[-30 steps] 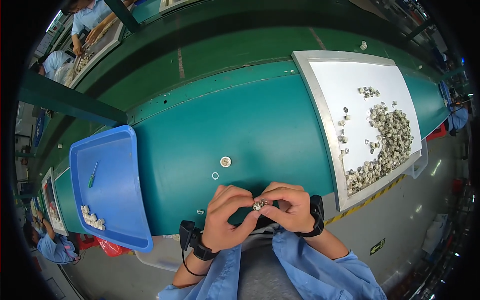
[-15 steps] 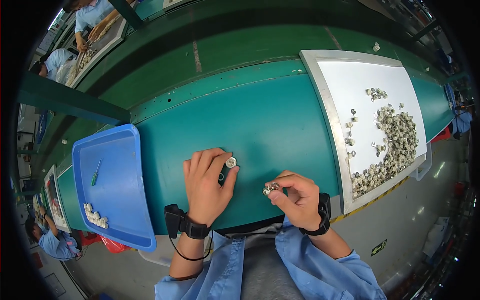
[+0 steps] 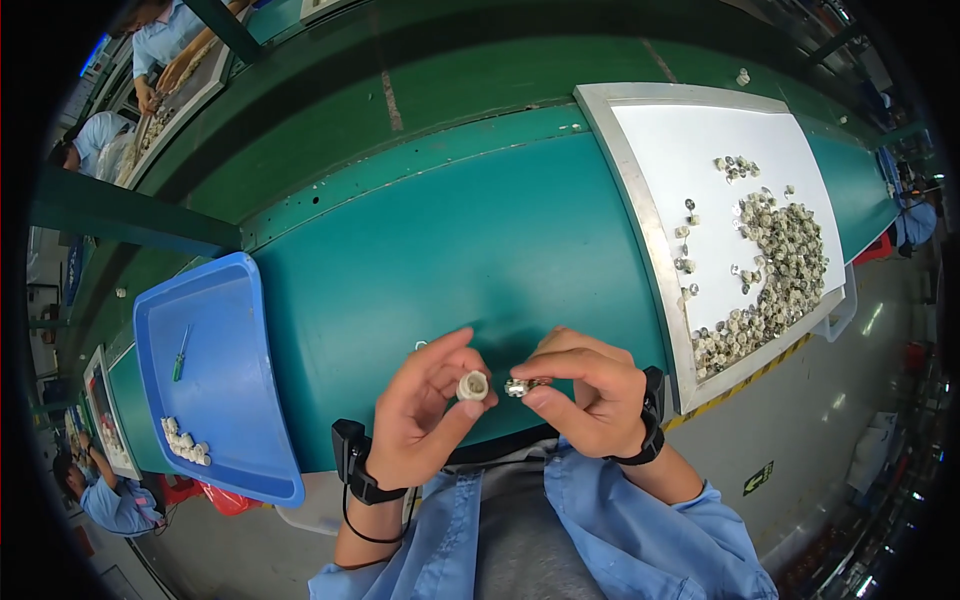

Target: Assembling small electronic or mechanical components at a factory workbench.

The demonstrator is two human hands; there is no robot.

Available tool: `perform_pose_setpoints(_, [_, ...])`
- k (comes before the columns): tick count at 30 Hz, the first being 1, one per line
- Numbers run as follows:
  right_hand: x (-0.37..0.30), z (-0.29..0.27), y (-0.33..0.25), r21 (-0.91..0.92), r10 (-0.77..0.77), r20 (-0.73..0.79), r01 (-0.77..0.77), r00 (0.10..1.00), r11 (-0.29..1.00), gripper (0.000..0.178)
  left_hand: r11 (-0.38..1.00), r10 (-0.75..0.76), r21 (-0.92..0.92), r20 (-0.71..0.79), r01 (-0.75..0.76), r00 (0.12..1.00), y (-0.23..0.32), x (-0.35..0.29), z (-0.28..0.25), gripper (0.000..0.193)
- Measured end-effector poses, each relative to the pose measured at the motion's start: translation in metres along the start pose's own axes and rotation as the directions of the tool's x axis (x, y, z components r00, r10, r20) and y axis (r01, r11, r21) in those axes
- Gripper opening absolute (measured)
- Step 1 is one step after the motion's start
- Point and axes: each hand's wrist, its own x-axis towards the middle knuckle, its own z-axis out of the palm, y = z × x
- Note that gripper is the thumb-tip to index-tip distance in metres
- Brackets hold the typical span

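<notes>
My left hand point(image 3: 422, 412) pinches a small cream-white cup-shaped part point(image 3: 473, 385) between thumb and fingers, its hollow opening turned up. Close to its right, my right hand point(image 3: 592, 398) grips a small shiny metal part point(image 3: 517, 387) between thumb and forefinger. A narrow gap separates the two parts. Just beyond my left fingertips, a small pale ring point(image 3: 420, 345) lies on the green work surface point(image 3: 470, 240), partly covered by the hand.
On the left, a blue tray point(image 3: 215, 370) holds a green-handled screwdriver point(image 3: 180, 355) and several white parts point(image 3: 185, 442). At right, a metal-framed white board point(image 3: 680, 150) carries a heap of small white-and-metal parts point(image 3: 780, 260). Co-workers point(image 3: 165, 45) sit across the line and at both sides.
My left hand has lifted off the surface and come nearer to me, bringing the white part up with its opening showing. My right hand has moved slightly left, bringing the metal part beside it.
</notes>
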Motion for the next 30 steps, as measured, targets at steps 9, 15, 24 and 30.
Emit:
perform_pose_setpoints(9, [0.012,-0.005,-0.011,-0.074,-0.131,0.196,0.148,0.972,0.986,0.018,0.983,-0.111,-0.135,0.095,0.123,0.989,-0.003,-0.018,0.0,0.027])
perform_pose_setpoints(15, [0.006,-0.002,-0.01,-0.077,-0.149,0.149,0.162,0.978,0.984,0.019,0.996,-0.03,-0.084,-0.028,0.027,0.999,-0.002,-0.024,0.019,0.023])
perform_pose_setpoints(24, [0.002,-0.002,-0.01,-0.105,-0.175,0.117,0.188,0.978,0.977,0.021,1.0,0.021,0.019,-0.061,-0.02,0.998,0.0,-0.024,0.028,0.022])
perform_pose_setpoints(30, [-0.001,-0.003,-0.008,-0.082,-0.193,0.122,0.204,0.974,0.976,0.023,0.99,-0.126,-0.073,-0.095,0.119,0.988,0.004,-0.027,0.031,0.022])
